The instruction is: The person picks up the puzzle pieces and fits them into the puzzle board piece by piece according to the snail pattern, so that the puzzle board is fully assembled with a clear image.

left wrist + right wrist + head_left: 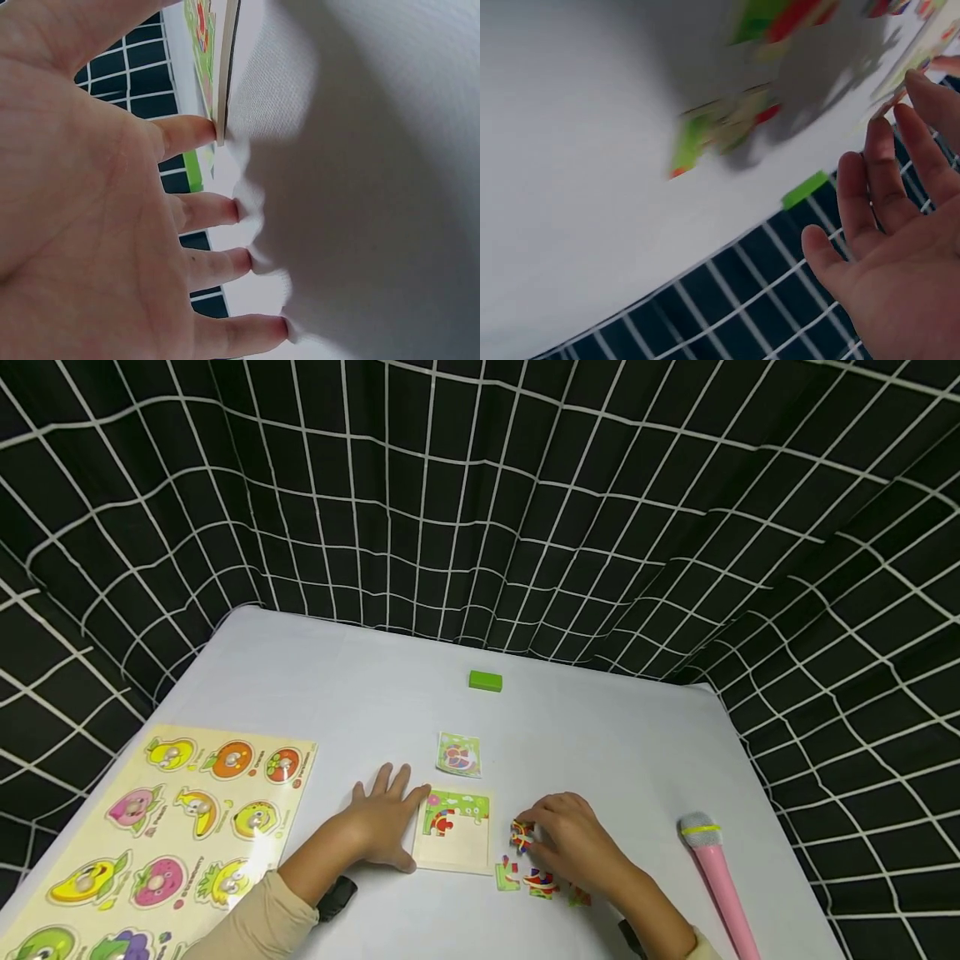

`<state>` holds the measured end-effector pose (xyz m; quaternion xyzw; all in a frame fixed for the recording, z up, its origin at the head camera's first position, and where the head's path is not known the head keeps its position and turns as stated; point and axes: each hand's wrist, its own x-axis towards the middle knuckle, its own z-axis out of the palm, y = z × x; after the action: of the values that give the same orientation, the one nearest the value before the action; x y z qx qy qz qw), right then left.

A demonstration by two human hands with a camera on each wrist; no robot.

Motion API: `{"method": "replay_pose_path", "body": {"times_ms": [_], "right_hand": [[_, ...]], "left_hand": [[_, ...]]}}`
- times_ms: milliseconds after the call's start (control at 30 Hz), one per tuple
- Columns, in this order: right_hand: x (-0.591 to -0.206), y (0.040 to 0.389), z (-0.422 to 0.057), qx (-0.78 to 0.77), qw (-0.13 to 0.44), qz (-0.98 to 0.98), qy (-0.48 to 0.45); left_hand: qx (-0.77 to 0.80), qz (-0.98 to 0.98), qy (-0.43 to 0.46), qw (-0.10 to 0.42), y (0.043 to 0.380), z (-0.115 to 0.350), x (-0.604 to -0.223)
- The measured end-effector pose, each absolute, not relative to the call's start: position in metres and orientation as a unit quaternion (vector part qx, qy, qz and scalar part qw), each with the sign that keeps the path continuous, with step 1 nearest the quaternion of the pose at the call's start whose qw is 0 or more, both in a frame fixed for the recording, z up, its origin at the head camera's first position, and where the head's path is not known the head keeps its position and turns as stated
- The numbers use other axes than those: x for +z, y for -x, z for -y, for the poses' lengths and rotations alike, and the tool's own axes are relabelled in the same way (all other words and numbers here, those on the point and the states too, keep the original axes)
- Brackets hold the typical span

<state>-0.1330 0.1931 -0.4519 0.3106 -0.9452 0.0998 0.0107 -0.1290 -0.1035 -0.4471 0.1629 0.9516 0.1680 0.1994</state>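
Note:
A small square jigsaw board [467,853] lies on the white table, with joined pieces [442,812] along its top and left side. My left hand [384,827] rests at its left edge, fingers spread; in the left wrist view the index fingertip [210,132] touches the board's side. Just right of the board, my right hand [566,837] pinches a red, yellow and blue puzzle piece [521,837] between thumb and fingertips. Below that hand are loose puzzle pieces, one green and red [507,877], one with a shoe-like print [542,883], one partly hidden [579,896].
A picture card [459,755] lies beyond the board, and a green block [485,682] farther back. At left is a large fruit peg puzzle [171,810]. A pink toy microphone [720,881] lies at right. Black gridded cloth [480,510] surrounds the table.

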Motion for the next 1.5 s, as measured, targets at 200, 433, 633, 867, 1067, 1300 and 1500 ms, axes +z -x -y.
{"method": "replay_pose_path", "body": {"times_ms": [200, 433, 633, 867, 1067, 1300, 1500], "right_hand": [[-0.452, 0.135, -0.167, 0.099, 0.004, 0.931, -0.352], [-0.454, 0.140, -0.140, 0.096, 0.011, 0.921, -0.378], [-0.457, 0.141, -0.127, 0.091, 0.002, 0.919, -0.384], [-0.459, 0.142, -0.120, 0.071, 0.006, 0.917, -0.392], [-0.459, 0.144, -0.117, 0.057, 0.018, 0.917, -0.394], [-0.460, 0.144, -0.114, 0.047, 0.021, 0.913, -0.405], [-0.459, 0.143, -0.115, 0.038, 0.009, 0.918, -0.394]], "left_hand": [[0.169, -0.951, -0.163, 0.201, 0.130, 0.104, -0.449], [0.162, -0.953, -0.162, 0.198, 0.131, 0.104, -0.450], [0.157, -0.953, -0.165, 0.199, 0.131, 0.104, -0.449], [0.158, -0.953, -0.165, 0.199, 0.131, 0.103, -0.449], [0.168, -0.952, -0.161, 0.198, 0.131, 0.103, -0.450], [0.173, -0.951, -0.160, 0.199, 0.129, 0.105, -0.447], [0.174, -0.951, -0.161, 0.198, 0.130, 0.104, -0.448]]}}
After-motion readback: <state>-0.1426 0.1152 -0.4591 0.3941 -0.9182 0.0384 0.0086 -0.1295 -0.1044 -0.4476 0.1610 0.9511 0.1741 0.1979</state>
